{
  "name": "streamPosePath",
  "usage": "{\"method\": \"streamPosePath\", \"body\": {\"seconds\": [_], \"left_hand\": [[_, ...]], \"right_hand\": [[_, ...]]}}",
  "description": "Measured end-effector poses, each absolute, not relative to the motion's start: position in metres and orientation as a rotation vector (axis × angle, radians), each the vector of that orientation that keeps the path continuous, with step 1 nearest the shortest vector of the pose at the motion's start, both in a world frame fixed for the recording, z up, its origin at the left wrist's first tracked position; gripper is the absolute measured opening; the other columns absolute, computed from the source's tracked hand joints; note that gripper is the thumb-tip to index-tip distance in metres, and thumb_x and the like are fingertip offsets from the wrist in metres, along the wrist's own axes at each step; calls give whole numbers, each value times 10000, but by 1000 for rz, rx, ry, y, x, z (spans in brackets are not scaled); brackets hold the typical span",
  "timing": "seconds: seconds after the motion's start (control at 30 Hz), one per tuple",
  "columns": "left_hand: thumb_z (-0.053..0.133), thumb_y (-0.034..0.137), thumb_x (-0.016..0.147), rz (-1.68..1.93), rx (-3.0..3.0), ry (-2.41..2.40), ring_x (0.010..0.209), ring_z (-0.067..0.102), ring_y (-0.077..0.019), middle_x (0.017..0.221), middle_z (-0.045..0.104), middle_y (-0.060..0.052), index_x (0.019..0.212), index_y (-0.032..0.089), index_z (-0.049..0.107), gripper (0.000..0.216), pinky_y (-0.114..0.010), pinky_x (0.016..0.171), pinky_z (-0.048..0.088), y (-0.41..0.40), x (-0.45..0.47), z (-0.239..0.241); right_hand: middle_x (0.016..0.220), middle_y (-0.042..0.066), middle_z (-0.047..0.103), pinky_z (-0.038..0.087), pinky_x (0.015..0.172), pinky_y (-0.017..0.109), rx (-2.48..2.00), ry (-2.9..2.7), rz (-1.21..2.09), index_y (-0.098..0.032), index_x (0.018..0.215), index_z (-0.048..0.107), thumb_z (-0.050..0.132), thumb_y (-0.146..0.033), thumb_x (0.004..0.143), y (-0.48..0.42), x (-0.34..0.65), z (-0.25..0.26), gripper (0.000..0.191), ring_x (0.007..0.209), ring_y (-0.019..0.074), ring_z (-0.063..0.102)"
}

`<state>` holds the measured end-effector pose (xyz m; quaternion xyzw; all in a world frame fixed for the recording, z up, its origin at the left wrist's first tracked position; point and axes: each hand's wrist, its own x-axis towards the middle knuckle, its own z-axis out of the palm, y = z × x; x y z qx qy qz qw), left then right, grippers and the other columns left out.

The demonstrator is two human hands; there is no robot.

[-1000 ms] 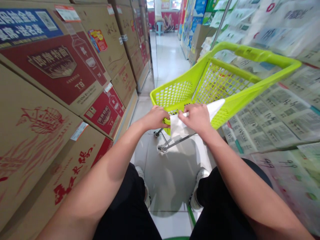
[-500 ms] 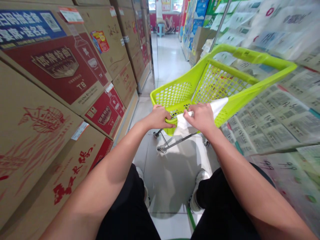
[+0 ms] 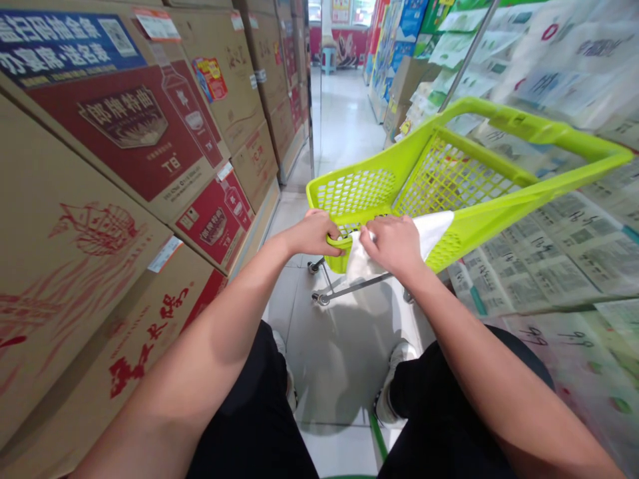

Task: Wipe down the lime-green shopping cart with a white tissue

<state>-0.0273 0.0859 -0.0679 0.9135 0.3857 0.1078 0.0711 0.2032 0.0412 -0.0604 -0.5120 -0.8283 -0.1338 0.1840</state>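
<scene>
A lime-green shopping cart (image 3: 499, 219) with lattice sides stands tilted across the aisle in front of me. My left hand (image 3: 315, 233) is closed around the corner of its rim at the near left end. Over the rim beside it hangs a white cloth (image 3: 435, 229), and my right hand (image 3: 394, 245) is closed on this cloth, pressing it against the cart's top edge. Part of the cloth trails below my right hand and part sticks out to the right of it. The right fingertips are partly hidden behind the rim.
Stacked cardboard cartons (image 3: 114, 126) line the left side. Shelves of plastic-wrapped packs (image 3: 554, 253) rise close on the right, near the cart's handle. The tiled floor (image 3: 344, 120) runs on to a blue stool (image 3: 328, 60). Cart wheels (image 3: 320, 299) stand just ahead of my feet.
The cart's handle end has swung a little to the right and nearer. My right hand has slid slightly left and down along the rim with the cloth; my left hand keeps its hold.
</scene>
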Motion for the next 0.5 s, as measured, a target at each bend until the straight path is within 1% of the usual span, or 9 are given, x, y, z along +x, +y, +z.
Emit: {"method": "streamPosePath", "body": {"seconds": [0.1,0.2,0.27,0.33,0.37,0.43,0.5], "left_hand": [[751,565,792,288,2766,1188,826,603,-199,650,626,29,617,217,608,415,-385,953,386,89,-35,-68],[741,550,780,267,2793,1227,827,618,-210,667,658,12,616,219,617,390,-390,955,400,91,-39,-67],[736,540,763,250,2818,1279,791,631,-219,645,657,0,615,217,637,369,-407,939,409,89,-36,-65],[729,556,760,228,2836,1322,766,651,-235,635,666,-18,638,213,670,369,-428,932,419,83,-28,-62],[724,573,769,225,2837,1329,772,668,-247,658,689,-31,675,210,695,377,-434,928,426,79,-23,-60],[703,592,806,241,2824,1329,821,706,-272,763,751,-64,797,203,745,391,-427,902,447,72,-12,-58],[677,540,857,254,2797,1332,888,733,-286,916,799,-95,955,199,771,367,-389,835,467,68,-4,-59]], "right_hand": [[848,141,778,304,781,423,-1630,-2215,-482,-187,815,782,451,-401,1002,63,245,-52,436,803,288,650],[776,158,751,301,768,421,-1806,-2030,-573,-181,806,793,507,-406,956,82,286,-45,393,790,298,637],[806,157,758,304,796,429,-1809,-2009,-577,-180,821,794,508,-441,965,83,290,-45,413,835,307,638],[880,146,772,303,831,435,-1724,-2092,-527,-185,850,786,472,-490,1001,73,271,-50,463,894,309,639],[922,138,776,303,846,435,-1658,-2155,-490,-189,869,778,443,-507,1023,65,256,-53,487,921,306,637],[980,116,767,306,873,431,-1503,-2282,-419,-205,942,756,446,-535,1035,48,223,-60,462,976,300,629],[1046,120,756,307,903,432,-1392,-2363,-414,-203,1049,732,452,-550,1043,36,200,-64,446,1042,311,619]]}}
